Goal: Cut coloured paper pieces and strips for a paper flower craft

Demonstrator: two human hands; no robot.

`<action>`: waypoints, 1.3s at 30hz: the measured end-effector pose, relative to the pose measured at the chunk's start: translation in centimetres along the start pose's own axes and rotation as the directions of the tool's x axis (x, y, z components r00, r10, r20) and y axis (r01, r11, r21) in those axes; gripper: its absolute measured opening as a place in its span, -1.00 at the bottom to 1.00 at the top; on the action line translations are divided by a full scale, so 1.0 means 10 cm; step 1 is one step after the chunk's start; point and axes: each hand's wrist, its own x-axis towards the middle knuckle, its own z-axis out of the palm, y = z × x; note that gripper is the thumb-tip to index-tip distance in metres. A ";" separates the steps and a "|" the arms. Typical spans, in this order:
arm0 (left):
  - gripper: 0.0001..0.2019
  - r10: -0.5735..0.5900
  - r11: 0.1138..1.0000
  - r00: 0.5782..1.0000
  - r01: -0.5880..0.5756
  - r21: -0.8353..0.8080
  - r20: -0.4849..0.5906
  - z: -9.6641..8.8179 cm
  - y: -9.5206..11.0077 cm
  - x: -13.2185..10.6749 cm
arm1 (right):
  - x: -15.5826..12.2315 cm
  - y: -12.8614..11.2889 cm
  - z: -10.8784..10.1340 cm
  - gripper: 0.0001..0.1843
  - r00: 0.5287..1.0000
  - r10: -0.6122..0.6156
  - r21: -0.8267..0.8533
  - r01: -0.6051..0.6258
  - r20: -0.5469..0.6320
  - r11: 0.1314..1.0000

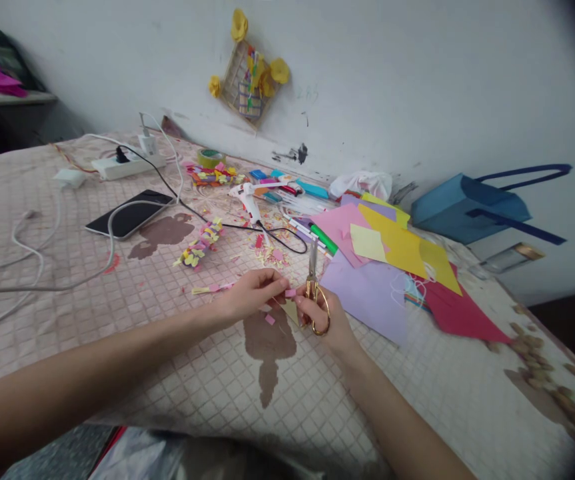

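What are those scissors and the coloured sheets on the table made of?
The scissors look like metal with a shiny gold finish, going by the bright gleam on their handle loops. The sheets, such as the lilac one, look like paper or thin card: flat, matte, and cut into small bits nearby.

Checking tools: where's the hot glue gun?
In the head view, the white hot glue gun lies upper centre, just beyond the pile of paper scraps.
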 end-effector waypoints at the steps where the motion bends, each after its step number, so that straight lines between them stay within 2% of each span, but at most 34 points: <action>1: -0.72 0.012 1.000 1.000 -0.012 0.005 0.010 -0.01 0.00 0.00 | 0.00 -0.01 0.00 -0.84 1.000 0.005 -0.008 -0.005 0.011 1.000; 5: -0.72 0.030 0.996 0.995 -0.039 0.081 0.099 -0.04 -0.04 0.03 | -0.01 -0.02 0.00 -0.84 0.995 0.016 -0.057 -0.010 0.102 0.998; 7: -0.73 0.030 0.992 0.993 -0.043 0.119 0.111 -0.05 -0.06 0.04 | -0.02 -0.01 -0.01 -0.85 0.993 0.014 -0.062 -0.007 0.118 0.998; 11: -0.75 -0.021 0.994 0.993 0.008 0.108 0.116 -0.07 -0.07 0.05 | -0.02 0.00 -0.02 -0.87 0.994 0.002 -0.040 0.003 0.114 0.999; 14: -0.76 -0.053 0.997 0.985 0.043 0.062 0.166 -0.08 -0.05 0.06 | -0.01 0.01 -0.02 -0.85 0.995 0.003 -0.015 -0.001 0.101 1.000; 20: -0.76 -0.056 0.998 0.981 0.055 0.010 0.187 -0.09 -0.05 0.06 | 0.01 0.02 -0.02 -0.78 0.999 0.015 0.019 -0.016 0.040 1.000; 24: -0.76 -0.056 0.998 0.976 0.056 0.006 0.209 -0.09 -0.05 0.07 | 0.01 0.01 -0.02 -0.80 0.999 0.003 0.009 -0.003 0.048 1.000; 33: -0.75 -0.058 0.998 0.976 0.058 0.010 0.208 -0.08 -0.03 0.05 | 0.01 0.02 -0.02 -0.78 1.000 0.027 -0.003 -0.027 0.007 1.000; 39: -0.79 -0.015 0.986 0.998 0.024 -0.166 0.053 -0.10 0.01 0.06 | -0.02 -0.02 -0.01 -0.64 1.000 0.010 0.064 -0.010 0.003 0.998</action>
